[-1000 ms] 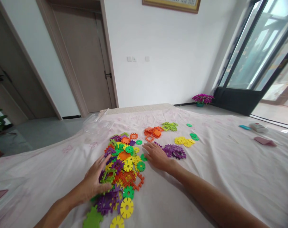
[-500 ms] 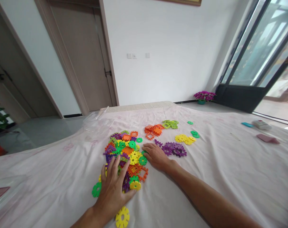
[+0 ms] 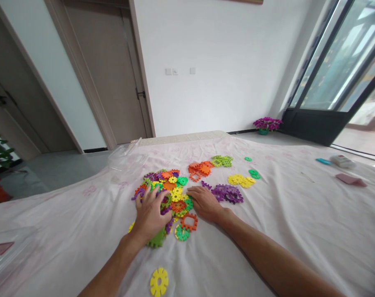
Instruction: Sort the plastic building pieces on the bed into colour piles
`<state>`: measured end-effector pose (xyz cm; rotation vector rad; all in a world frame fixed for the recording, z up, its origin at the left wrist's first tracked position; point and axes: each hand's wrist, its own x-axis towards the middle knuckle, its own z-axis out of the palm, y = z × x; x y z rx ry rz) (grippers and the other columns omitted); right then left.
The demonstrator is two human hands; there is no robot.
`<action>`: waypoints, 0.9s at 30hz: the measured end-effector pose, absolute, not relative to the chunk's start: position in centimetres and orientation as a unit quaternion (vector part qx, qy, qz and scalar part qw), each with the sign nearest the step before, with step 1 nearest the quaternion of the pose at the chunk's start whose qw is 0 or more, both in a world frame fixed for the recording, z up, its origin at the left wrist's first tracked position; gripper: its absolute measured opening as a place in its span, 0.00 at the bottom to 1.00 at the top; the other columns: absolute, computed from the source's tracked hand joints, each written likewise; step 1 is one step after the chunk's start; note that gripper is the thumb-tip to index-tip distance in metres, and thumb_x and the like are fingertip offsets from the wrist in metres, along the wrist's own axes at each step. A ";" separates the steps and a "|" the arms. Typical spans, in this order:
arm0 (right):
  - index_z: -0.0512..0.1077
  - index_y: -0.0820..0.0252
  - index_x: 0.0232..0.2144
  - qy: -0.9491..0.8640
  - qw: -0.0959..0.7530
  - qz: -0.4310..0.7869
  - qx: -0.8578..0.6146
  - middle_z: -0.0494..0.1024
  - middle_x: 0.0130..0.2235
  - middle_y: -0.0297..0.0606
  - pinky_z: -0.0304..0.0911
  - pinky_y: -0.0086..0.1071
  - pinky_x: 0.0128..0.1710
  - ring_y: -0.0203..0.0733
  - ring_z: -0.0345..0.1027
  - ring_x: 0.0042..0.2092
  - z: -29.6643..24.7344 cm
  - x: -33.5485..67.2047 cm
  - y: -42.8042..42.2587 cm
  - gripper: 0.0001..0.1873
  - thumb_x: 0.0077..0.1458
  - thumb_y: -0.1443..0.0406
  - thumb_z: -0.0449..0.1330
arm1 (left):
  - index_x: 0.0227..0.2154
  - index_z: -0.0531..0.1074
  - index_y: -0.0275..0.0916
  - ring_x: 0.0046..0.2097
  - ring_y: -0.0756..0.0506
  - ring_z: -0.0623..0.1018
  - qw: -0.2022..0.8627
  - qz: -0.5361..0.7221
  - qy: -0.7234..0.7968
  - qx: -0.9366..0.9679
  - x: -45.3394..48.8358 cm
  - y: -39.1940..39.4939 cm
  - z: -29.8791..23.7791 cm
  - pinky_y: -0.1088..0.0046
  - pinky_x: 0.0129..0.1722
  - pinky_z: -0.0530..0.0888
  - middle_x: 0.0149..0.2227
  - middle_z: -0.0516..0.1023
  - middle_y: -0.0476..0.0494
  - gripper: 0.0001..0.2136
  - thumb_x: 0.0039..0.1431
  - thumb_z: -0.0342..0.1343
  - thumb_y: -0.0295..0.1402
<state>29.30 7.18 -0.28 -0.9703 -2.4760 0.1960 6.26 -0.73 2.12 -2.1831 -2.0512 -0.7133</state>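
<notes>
Since half a second ago, our left hand (image 3: 152, 210) has pushed farther forward over the mixed pile of bright plastic notched discs and toothed square frames (image 3: 176, 194), and an orange-red toothed square plastic frame (image 3: 189, 222) has shifted along its near right edge. Our left fingers are spread and curved over the pile; we cannot tell whether they pinch a piece. Our right hand (image 3: 206, 202) lies low against the pile's right side, its palm hidden, so we cannot say whether anything is under it.

From here, a hard push could spill loose pieces past our right fingers into the heap of purple toothed plastic squares (image 3: 229, 194), mixing colours. Notched edges may snag and drag neighbours along, and the soft, wrinkled pale pink cloth (image 3: 283, 222) could bunch under pressure. One yellow notched plastic disc (image 3: 159, 281) lies well apart, near our left forearm, and might be overlooked.

We can read no brand or writing: marks on the small white packet (image 3: 343, 161) at far right are too small.
</notes>
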 end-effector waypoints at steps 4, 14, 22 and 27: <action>0.71 0.57 0.51 -0.901 0.224 0.070 -0.366 0.73 0.54 0.41 0.53 0.41 0.57 0.46 0.62 0.55 0.3 29.5 6.8 0.21 0.55 0.68 0.54 | 0.50 0.73 0.47 0.64 0.36 0.61 0.043 -0.307 -0.686 -0.658 2.9 0.7 2.6 0.49 0.62 0.54 0.58 0.70 0.43 0.18 0.57 0.52 0.38; 0.70 0.57 0.44 -0.883 0.256 0.085 -0.385 0.76 0.41 0.40 0.58 0.37 0.49 0.46 0.66 0.46 0.2 29.3 6.4 0.17 0.49 0.71 0.56 | 0.48 0.72 0.41 0.52 0.44 0.75 -0.017 -0.320 -0.739 -0.593 -2.5 2.1 -1.6 0.68 0.52 0.69 0.50 0.76 0.43 0.16 0.60 0.46 0.37; 0.72 0.53 0.44 -0.787 0.376 0.112 -0.475 0.78 0.44 0.37 0.62 0.35 0.48 0.43 0.70 0.46 1.4 32.7 9.6 0.13 0.59 0.64 0.51 | 0.50 0.69 0.40 0.53 0.42 0.73 0.007 -0.293 -0.729 -0.619 -2.8 2.2 -2.5 0.64 0.55 0.67 0.52 0.74 0.41 0.18 0.62 0.43 0.37; 0.73 0.58 0.45 -0.646 0.434 0.064 -0.625 0.79 0.44 0.40 0.62 0.34 0.49 0.43 0.71 0.46 1.2 39.5 13.6 0.17 0.56 0.64 0.51 | 0.50 0.69 0.40 0.53 0.42 0.73 0.015 -0.280 -0.731 -0.622 -2.8 2.2 -2.6 0.65 0.55 0.67 0.51 0.74 0.41 0.18 0.62 0.42 0.38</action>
